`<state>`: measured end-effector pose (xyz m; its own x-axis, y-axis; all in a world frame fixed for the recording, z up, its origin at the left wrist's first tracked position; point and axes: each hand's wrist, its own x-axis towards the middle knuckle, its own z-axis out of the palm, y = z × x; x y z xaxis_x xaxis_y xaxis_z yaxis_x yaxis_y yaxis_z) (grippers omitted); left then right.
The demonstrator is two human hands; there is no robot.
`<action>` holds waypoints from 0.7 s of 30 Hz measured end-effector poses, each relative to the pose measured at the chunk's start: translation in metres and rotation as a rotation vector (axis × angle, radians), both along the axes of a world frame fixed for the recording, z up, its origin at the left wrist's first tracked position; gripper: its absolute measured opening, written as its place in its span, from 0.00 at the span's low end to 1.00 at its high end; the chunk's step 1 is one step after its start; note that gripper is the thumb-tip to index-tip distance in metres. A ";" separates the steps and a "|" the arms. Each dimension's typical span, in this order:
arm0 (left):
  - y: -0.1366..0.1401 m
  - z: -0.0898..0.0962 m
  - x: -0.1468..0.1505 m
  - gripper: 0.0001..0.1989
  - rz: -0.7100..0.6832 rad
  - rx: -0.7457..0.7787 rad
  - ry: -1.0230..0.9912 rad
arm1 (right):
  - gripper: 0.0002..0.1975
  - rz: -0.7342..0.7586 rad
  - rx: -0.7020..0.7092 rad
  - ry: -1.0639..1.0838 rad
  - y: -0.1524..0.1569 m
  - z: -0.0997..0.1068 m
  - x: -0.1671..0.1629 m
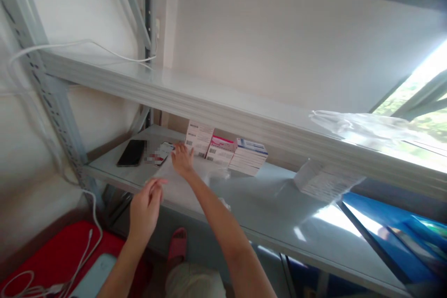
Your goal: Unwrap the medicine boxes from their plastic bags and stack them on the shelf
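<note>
A thin, see-through plastic bag point(179, 188) lies spread on the grey shelf. My right hand point(182, 160) rests over its far part with the fingers spread and nothing gripped. At the bag's near left edge, my left hand point(145, 207) has its fingers curled together; whether they pinch the bag cannot be made out. Just behind my right hand stands a stack of white boxes with barcodes point(199, 137). To its right are a stack topped by a pink-and-white box point(220, 148) and a stack of white-and-blue boxes point(248, 155).
A black phone point(132, 152) and a printed card point(162, 153) lie left of the bag. Farther right sits a plastic-wrapped pack point(323, 181). An upper shelf beam point(223, 123) crosses above the boxes. A white cable point(94, 209) hangs at the left over a red surface point(52, 247).
</note>
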<state>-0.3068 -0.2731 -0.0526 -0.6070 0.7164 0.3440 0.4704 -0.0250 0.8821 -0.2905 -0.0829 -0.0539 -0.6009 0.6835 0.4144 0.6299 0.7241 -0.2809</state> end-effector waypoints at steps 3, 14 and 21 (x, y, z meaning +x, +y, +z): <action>0.056 0.007 -0.024 0.16 -0.111 0.132 0.336 | 0.24 0.058 -0.073 -0.093 -0.008 -0.010 0.005; 0.129 -0.101 -0.065 0.31 -0.274 -0.179 0.545 | 0.28 0.139 -0.130 -0.269 0.007 -0.065 0.009; 0.131 -0.098 -0.058 0.27 -0.196 -0.327 0.726 | 0.27 0.065 -0.127 -0.207 0.011 -0.065 0.031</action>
<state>-0.3646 -0.1424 -0.1505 -0.1663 0.9186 0.3586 0.9409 0.0390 0.3365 -0.2598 -0.0721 -0.1185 -0.7085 0.6795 0.1907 0.6368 0.7320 -0.2421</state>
